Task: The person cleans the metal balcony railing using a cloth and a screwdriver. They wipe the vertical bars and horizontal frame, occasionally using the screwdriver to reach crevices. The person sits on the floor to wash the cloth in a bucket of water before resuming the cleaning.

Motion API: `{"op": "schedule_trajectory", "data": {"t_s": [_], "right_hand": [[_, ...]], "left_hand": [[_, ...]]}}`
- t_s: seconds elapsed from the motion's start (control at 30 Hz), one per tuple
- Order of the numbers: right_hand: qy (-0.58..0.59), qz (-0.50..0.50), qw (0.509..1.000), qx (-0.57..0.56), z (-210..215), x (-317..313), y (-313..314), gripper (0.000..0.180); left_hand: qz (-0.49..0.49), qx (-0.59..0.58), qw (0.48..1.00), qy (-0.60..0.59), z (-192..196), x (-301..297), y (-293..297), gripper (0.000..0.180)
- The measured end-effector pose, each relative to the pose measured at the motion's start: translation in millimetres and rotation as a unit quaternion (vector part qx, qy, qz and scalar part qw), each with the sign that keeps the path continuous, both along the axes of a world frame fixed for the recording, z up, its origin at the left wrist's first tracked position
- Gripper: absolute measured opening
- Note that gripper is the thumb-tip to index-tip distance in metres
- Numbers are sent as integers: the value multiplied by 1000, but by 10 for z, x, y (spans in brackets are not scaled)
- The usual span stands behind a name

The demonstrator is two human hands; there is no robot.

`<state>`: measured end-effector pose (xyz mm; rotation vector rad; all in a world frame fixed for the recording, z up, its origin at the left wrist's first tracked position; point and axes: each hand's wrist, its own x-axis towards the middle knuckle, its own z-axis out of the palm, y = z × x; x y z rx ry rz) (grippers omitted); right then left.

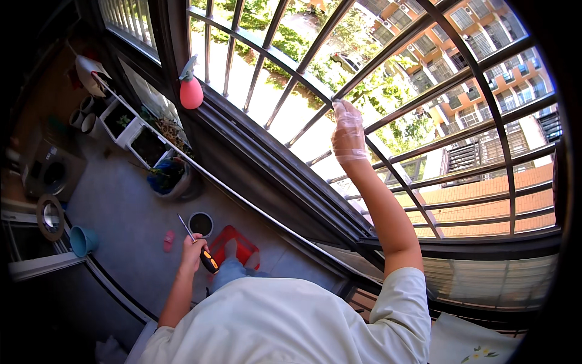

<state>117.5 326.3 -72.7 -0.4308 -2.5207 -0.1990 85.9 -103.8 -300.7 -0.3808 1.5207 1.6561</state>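
1. Left hand (193,252) clenched on black-and-yellow screwdriver (197,241), low by red stool (236,247).
2. Right hand (348,134), in clear glove, fingers on window grille bar (315,115).
3. Pink spray bottle (190,90) on ledge.
4. White planters (130,130) hold soil and plants.
5. Round pot (200,224): dark soil.

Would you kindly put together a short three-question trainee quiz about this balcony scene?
1. True or false: the left hand holds a screwdriver.
2. What does the gloved right hand touch? A) a flower pot B) the window bars C) the floor
3. Fill in: the pink spray bottle hangs on the ____ beside the planter boxes.

Key: 1 true; 2 B; 3 window frame. The red stool under the person stands on the grey floor.
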Motion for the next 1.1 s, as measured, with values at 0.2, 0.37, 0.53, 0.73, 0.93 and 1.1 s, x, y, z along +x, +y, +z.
{"op": "schedule_trajectory", "data": {"t_s": [0.2, 0.37, 0.53, 0.73, 0.93, 1.1], "right_hand": [[-116, -180, 974, -71, -120, -1190, 154, 26], [-96, -110, 983, 107, -374, -944, 328, 28], [-211, -108, 954, 186, -245, -748, 217, 23], [-105, -34, 988, 107, 61, -1676, -9, 18], [-153, -151, 973, 88, -317, -2125, 84, 27], [-200, -27, 965, 165, -303, -1450, -148, 26]], "left_hand": [[-72, -147, 987, 6, -900, 70, -538, 24], [-32, -166, 984, -55, -1160, 322, -1022, 20], [43, -177, 978, -104, -1543, 575, -1626, 17], [133, -280, 930, -198, -1941, 1028, -2392, 13], [82, -253, 950, -165, -1640, 974, -2164, 8], [77, -178, 968, -162, -1581, 776, -1884, 12]]}}
